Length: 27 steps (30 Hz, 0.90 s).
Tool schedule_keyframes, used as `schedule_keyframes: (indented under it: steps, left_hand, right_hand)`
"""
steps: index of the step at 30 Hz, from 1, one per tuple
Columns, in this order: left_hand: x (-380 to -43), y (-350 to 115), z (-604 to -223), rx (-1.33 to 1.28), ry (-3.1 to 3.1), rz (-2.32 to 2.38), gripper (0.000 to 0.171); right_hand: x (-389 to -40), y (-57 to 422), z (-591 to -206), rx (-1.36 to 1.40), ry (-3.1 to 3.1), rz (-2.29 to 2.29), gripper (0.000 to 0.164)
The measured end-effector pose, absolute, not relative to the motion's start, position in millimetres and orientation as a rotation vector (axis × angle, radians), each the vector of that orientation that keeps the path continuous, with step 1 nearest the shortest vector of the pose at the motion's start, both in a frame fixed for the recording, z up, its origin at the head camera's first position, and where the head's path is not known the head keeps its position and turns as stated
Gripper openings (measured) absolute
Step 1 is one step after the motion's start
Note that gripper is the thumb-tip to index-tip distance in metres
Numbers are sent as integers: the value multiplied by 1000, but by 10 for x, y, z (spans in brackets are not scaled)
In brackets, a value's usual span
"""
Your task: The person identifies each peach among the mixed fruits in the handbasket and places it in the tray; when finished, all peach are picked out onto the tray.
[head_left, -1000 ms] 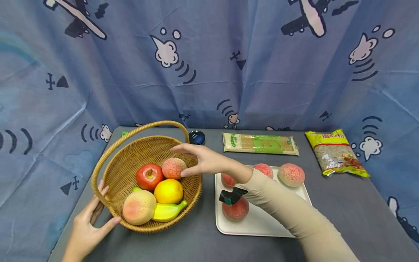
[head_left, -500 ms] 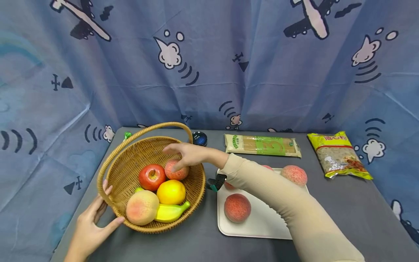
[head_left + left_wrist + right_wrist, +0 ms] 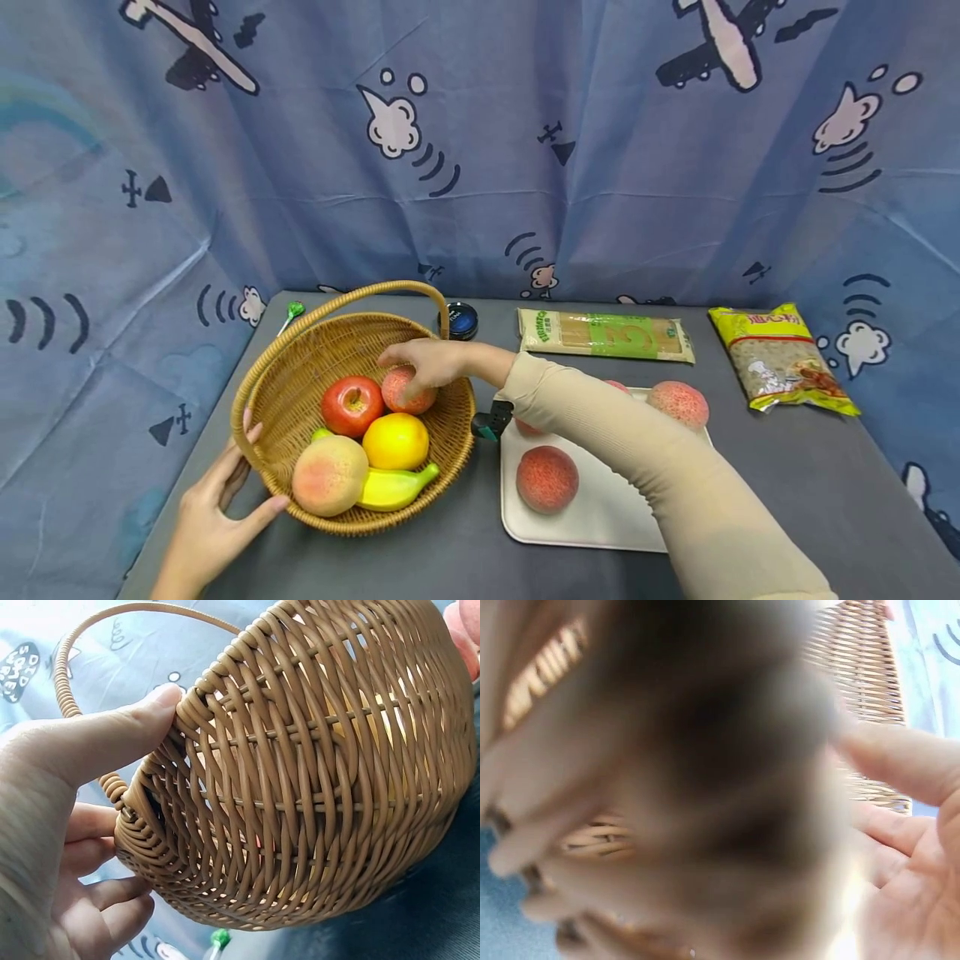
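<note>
Head view: brown wicker basket (image 3: 300,385) holds fruit (image 3: 396,442); right hand (image 3: 437,362) clasps round speckled-pink peach (image 3: 393,388) inside; left hand (image 3: 212,518) pinches rim (image 3: 337,527).

Round brown wicker basket (image 3: 288,417) on flat grey table (image 3: 450,554), left of rectangular white tray (image 3: 600,517). In basket: round red apple (image 3: 352,406), round pink-red peach (image 3: 395,392) to its right, round yellow fruit (image 3: 396,442) before both, curved yellow banana (image 3: 393,490) in front. Long green-beige noodle packet (image 3: 607,335) behind tray.
</note>
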<state>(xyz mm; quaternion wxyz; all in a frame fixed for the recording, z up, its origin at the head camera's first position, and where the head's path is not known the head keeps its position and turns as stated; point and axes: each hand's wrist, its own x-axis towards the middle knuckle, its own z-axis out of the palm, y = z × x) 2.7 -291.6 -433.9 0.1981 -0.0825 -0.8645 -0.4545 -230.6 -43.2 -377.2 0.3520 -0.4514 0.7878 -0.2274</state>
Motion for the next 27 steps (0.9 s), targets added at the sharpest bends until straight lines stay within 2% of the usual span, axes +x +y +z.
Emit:
schedule_keyframes:
  steps: [15,27]
  left_hand:
    - [8,-2916,-4361,-243,-2348,-1289,90]
    - [22,-2921,-4346,-315,-2379,-1254,91]
  right_hand:
    - [-2269,-510,-3787,-1234,2160,-268,66]
    - [-2232,-481,-3753,-1366,2212,-288,61]
